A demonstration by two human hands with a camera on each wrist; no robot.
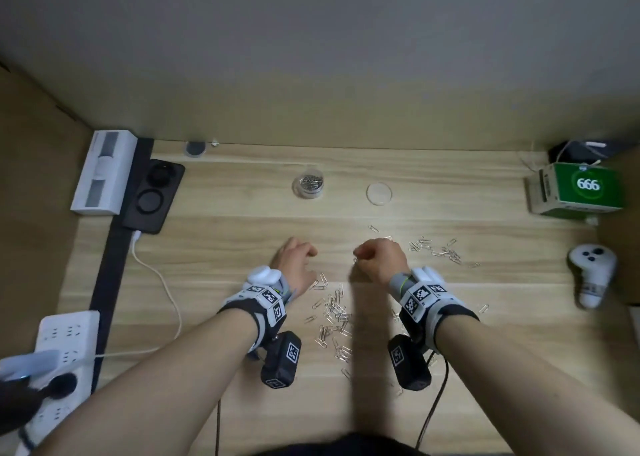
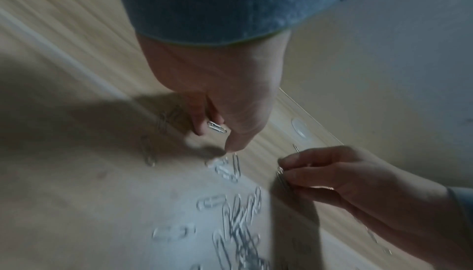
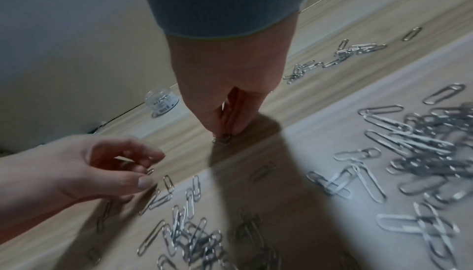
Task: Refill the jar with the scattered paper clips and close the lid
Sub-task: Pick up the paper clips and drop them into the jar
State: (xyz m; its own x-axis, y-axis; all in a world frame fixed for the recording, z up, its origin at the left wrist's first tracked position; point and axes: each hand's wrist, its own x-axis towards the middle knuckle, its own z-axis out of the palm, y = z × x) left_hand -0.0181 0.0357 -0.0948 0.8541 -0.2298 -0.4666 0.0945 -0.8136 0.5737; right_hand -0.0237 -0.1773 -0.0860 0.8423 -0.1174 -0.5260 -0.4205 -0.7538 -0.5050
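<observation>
The small clear jar [image 1: 307, 185] stands open at the back of the wooden desk [image 1: 242, 234], partly filled with clips; its round clear lid [image 1: 379, 194] lies flat to its right. Silver paper clips [image 1: 334, 317] lie scattered between my wrists, with a second patch of clips [image 1: 440, 249] farther right. My left hand [image 2: 215, 138] hovers low over the desk, its fingers curled round a paper clip [image 2: 217, 127]. To its right, my right hand [image 3: 225, 132] points down and pinches a small bunch of clips [image 3: 222, 139] at the desk surface.
A white power strip [image 1: 65, 345] and cable lie at the left, with a black charger pad [image 1: 154, 196] and a white box [image 1: 104, 171] behind. A green box [image 1: 585, 187] and a white controller [image 1: 592, 272] sit at the right. A wall closes the back edge.
</observation>
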